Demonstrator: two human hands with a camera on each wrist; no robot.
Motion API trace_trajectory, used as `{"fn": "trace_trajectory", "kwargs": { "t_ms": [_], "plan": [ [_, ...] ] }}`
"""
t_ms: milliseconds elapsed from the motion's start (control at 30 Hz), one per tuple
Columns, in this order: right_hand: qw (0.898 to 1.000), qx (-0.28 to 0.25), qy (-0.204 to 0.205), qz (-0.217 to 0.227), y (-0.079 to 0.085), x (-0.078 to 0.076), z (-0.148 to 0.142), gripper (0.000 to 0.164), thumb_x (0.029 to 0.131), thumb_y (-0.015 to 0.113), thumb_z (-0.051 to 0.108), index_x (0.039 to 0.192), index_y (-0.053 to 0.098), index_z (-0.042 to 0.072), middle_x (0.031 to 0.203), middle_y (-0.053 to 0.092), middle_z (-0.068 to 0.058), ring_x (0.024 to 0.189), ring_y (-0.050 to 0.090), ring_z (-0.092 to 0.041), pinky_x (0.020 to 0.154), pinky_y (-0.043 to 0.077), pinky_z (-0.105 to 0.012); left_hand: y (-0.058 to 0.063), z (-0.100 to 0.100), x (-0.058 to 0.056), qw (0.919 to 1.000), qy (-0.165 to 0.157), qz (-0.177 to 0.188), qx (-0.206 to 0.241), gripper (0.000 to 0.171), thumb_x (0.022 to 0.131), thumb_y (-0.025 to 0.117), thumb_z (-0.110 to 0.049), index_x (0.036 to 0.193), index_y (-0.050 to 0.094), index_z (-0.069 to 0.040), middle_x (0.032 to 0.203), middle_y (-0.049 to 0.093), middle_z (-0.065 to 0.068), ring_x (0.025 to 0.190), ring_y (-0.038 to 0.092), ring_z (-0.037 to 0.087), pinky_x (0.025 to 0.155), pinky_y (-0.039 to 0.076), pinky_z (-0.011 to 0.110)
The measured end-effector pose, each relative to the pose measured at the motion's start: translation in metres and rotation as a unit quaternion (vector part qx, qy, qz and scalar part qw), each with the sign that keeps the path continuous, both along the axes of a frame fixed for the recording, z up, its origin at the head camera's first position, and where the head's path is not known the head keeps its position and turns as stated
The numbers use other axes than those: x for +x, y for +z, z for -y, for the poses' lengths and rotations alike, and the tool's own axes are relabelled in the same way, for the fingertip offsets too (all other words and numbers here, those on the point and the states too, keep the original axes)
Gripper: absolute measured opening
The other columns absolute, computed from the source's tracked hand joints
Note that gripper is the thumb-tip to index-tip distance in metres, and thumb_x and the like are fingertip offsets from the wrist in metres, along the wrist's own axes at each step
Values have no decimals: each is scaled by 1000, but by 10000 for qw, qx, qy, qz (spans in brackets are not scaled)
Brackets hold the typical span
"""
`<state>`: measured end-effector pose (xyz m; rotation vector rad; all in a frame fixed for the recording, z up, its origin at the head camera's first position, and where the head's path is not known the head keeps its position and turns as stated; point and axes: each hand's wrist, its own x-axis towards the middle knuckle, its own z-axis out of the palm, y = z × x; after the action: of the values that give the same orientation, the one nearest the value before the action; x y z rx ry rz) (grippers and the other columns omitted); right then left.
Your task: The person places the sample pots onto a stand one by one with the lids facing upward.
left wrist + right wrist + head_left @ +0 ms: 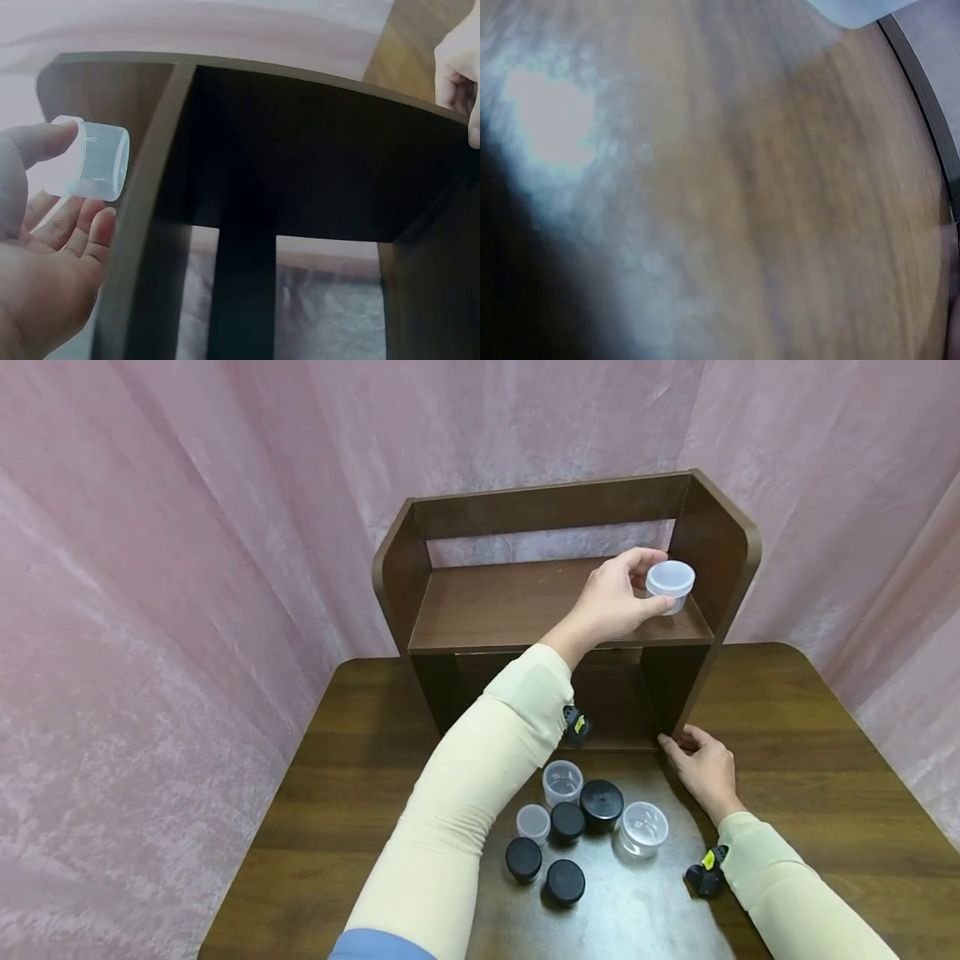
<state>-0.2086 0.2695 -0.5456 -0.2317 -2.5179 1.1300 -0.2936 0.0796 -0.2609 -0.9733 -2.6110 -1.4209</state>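
Note:
My left hand (611, 597) holds a small clear plastic jar with a whitish lid (670, 578) between thumb and fingers. It is over the right end of the upper board of a brown wooden shelf (495, 602). The left wrist view shows the jar (105, 161) tipped sideways in the frame, the thumb on its lid side and the fingers below. Whether its base touches the board cannot be told. Low on the right, my right hand (705, 772) touches the shelf's front bottom corner with its thumb and fingers, the fingers partly behind the side panel.
In front of the shelf stand several black-lidded jars (602, 802) and three clear or whitish-lidded ones, the largest a clear jar (643, 828) at the right. They are on a wooden table (360, 760) with a bright glare. A pink curtain (187, 568) hangs behind.

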Motion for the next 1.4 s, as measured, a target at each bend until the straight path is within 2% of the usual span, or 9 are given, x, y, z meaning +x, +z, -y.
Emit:
{"fn": "trace_trajectory", "kwargs": {
  "t_ms": [233, 367, 467, 633, 767, 1100, 1267, 1400],
  "plan": [
    [9999, -76, 43, 51, 4, 3, 2, 52, 90, 66, 41, 118, 62, -2, 104, 68, -22, 93, 66, -36, 81, 50, -50, -7, -17, -9, 9994, 181, 279, 9, 57, 83, 77, -22, 136, 55, -19, 106, 62, -10, 92, 55, 0, 75, 44, 11],
    [10000, -68, 15, 61, 3, 6, 4, 53, 89, 66, 42, 119, 62, -1, 103, 68, -22, 92, 67, -35, 80, 51, -49, -11, -22, -9, 9995, 215, 237, -16, 57, 83, 77, -22, 136, 56, -20, 103, 63, -10, 91, 56, -1, 75, 44, 10],
    [10000, -31, -24, 80, 0, 11, 3, 53, 89, 67, 41, 119, 62, -2, 102, 68, -22, 91, 68, -35, 79, 50, -49, -16, -23, -7, 9992, 271, 247, 128, 55, 83, 77, -21, 134, 57, -19, 103, 63, -11, 90, 57, -2, 75, 44, 9],
    [9999, -11, -17, 103, -1, 14, 2, 54, 89, 66, 42, 120, 61, -3, 102, 68, -22, 90, 68, -35, 79, 51, -49, -20, -22, -7, 9965, 383, 470, 569, 53, 82, 78, -17, 132, 59, -18, 104, 64, -12, 88, 58, -1, 73, 46, 10],
    [10000, -11, -19, 75, 1, 14, 3, 54, 90, 65, 43, 120, 61, -2, 102, 68, -22, 90, 68, -35, 79, 50, -50, -21, -22, -9, 9952, 375, 551, 715, 53, 83, 77, -15, 133, 59, -16, 105, 65, -10, 88, 59, -1, 71, 47, 11],
    [9999, -11, -19, 151, 0, 14, 6, 56, 91, 64, 42, 124, 59, -3, 104, 68, -23, 91, 68, -35, 80, 50, -50, -22, -21, -11, 9947, 256, 777, 620, 52, 83, 76, -12, 133, 59, -18, 110, 66, -9, 89, 60, -1, 70, 49, 11],
    [9999, -29, 8, 165, 0, 13, 6, 59, 91, 63, 44, 125, 58, -3, 106, 67, -24, 92, 68, -36, 81, 50, -51, -21, -20, -12, 9915, 188, 981, 837, 48, 83, 76, -9, 128, 63, -19, 106, 67, -9, 89, 61, -2, 70, 50, 13],
    [9998, -36, 22, 202, -1, 14, 7, 59, 91, 64, 44, 125, 58, -3, 105, 67, -24, 92, 68, -36, 82, 50, -51, -23, -20, -13, 9852, 234, 1260, 1141, 42, 80, 77, -5, 119, 69, -20, 104, 67, -10, 90, 62, -3, 70, 51, 13]
  ]
}}
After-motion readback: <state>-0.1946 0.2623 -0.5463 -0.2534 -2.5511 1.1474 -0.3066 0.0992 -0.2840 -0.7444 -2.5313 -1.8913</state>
